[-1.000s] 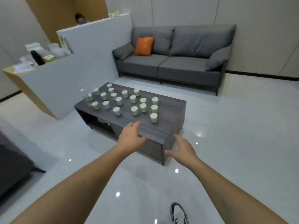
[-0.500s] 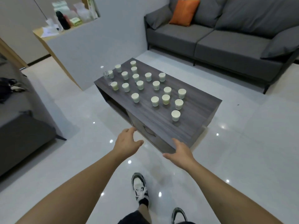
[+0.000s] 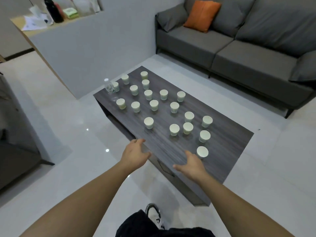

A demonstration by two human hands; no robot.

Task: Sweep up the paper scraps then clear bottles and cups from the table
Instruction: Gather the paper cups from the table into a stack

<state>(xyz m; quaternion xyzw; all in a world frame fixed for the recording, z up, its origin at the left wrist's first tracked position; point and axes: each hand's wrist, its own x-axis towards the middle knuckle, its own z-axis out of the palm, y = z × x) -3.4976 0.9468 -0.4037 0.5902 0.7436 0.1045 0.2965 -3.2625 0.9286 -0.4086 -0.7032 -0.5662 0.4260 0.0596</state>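
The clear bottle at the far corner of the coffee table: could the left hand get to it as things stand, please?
Probably not yet. The left hand is open at the table's near edge, while the clear bottle stands at the far corner; nothing blocks the way along that side.

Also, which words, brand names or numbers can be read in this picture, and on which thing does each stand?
No text can be read.
Cups: faint green print, too blurred.
Clear bottle: label too small.
Green pack on the counter: print blurred.
Papers on the counter: marks too small.
Black bottle: no label shows.
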